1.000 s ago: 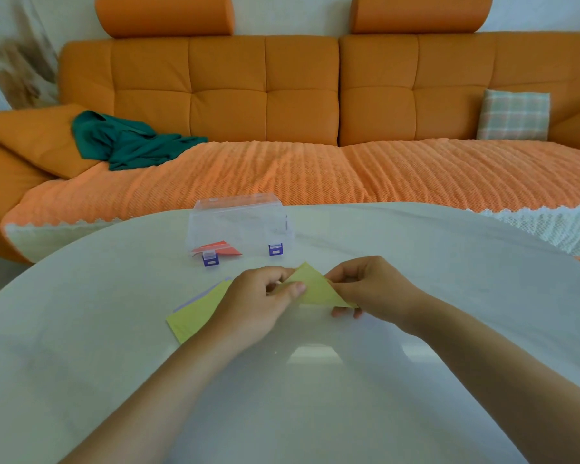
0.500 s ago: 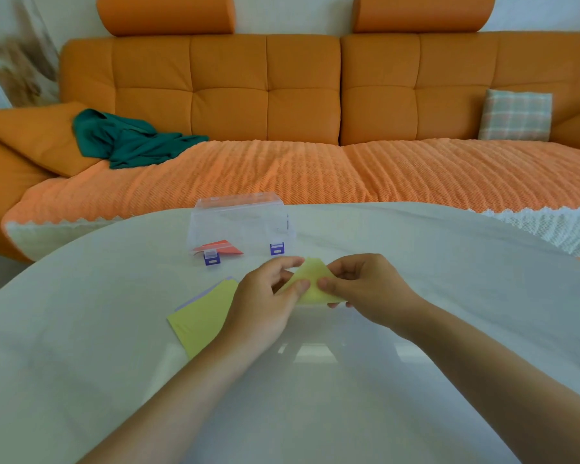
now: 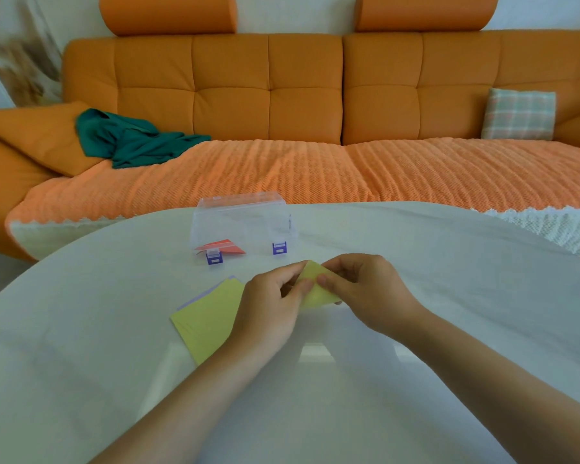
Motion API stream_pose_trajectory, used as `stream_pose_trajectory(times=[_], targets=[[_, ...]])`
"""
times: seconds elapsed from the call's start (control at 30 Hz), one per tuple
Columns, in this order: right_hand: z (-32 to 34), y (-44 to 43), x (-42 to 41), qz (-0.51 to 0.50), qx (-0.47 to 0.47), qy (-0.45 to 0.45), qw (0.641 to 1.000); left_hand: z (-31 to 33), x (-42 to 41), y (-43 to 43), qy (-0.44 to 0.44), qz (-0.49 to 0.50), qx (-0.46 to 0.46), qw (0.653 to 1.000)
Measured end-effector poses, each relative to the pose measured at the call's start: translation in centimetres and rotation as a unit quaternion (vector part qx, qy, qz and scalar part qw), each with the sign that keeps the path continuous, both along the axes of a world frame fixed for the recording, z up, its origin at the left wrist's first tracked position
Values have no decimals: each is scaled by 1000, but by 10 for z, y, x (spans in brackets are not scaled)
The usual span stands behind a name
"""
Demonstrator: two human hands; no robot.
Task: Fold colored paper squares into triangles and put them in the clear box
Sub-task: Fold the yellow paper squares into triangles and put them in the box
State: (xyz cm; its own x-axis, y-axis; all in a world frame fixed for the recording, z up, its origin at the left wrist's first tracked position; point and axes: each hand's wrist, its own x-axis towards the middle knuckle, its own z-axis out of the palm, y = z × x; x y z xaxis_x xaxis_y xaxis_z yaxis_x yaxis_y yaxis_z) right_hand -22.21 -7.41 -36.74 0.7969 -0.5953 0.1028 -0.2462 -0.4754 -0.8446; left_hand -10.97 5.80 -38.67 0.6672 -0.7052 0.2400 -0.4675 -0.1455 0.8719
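Now both hands are pinching the same yellow paper (image 3: pixel 318 296) just above the table: the left hand (image 3: pixel 268 306) is gripping its left side between thumb and fingers, and the right hand (image 3: pixel 365 289) is clamping its right side, thumb on top. The sheet is looking already folded, with one pointed corner sticking up and away from the person, though the fingers are covering too much of it to tell whether the crease is finished.

What the coming move is turning on, I judge, is where the clear box (image 3: pixel 243 219) is lying: ahead and a little to the left of the grip, well apart from it, its long side running left to right and its two purple latches (image 3: pixel 279 248) facing the person. The left hand is sitting nearer to it, so that hand seems the likelier carrier. A red folded triangle (image 3: pixel 231 250) is already lying at the box's front left, by the left latch.

Just beside the left hand and partly under the wrist, a stack of paper squares (image 3: pixel 205 319) is lying flat — yellow on top, a purple edge peeking out behind. The table (image 3: pixel 449 296) is looking pale, smooth and glossy. Beyond it an orange sofa (image 3: pixel 282 95) is filling the back of the room, carrying a green cloth (image 3: pixel 131 142) at the left and a checked cushion (image 3: pixel 519 113) at the right
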Motion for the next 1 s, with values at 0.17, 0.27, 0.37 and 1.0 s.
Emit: stream_pose_trajectory(times=[0.17, 0.27, 0.37, 1.0], targets=[[1, 10, -2, 13, -169, 42, 985, 0, 0, 0, -4, 3, -2, 1000], [1, 16, -2, 30, -212, 44, 976, -3, 0, 0, 13, 4, -4, 1000], [0, 13, -2, 26, -246, 64, 967, -4, 2, -1, 18, 9, 2, 1000], [-4, 2, -3, 8, -125, 82, 989, -7, -4, -3, -7, -24, 23, 999]])
